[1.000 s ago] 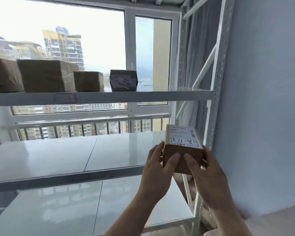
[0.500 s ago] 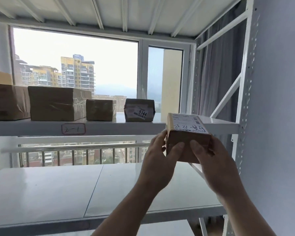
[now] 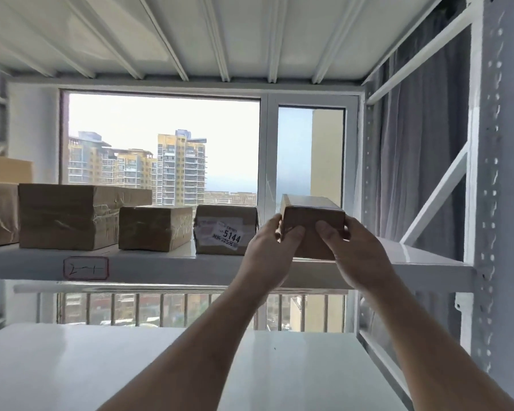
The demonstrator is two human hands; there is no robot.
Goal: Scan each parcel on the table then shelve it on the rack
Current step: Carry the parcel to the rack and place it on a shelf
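Note:
A small brown cardboard parcel (image 3: 311, 221) sits at the level of the rack's upper shelf (image 3: 422, 256), at the shelf's right end. My left hand (image 3: 269, 247) grips its left side with the thumb on the front face. My right hand (image 3: 353, 250) grips its right side the same way. The parcel's bottom edge is at the shelf's front lip; I cannot tell whether it rests on the shelf. Just to its left stands a parcel with a "5144" label (image 3: 224, 229).
Further left on the same shelf stand several taped brown parcels (image 3: 155, 228) (image 3: 72, 216). A red-framed tag (image 3: 85, 268) marks the shelf's front. A white lower shelf (image 3: 101, 366) lies below my arms. The rack's perforated post (image 3: 487, 203) rises at the right.
Both hands have lifted the parcel from below the upper shelf up to its right end. My view has tilted upward, and the parcel's labelled top no longer shows.

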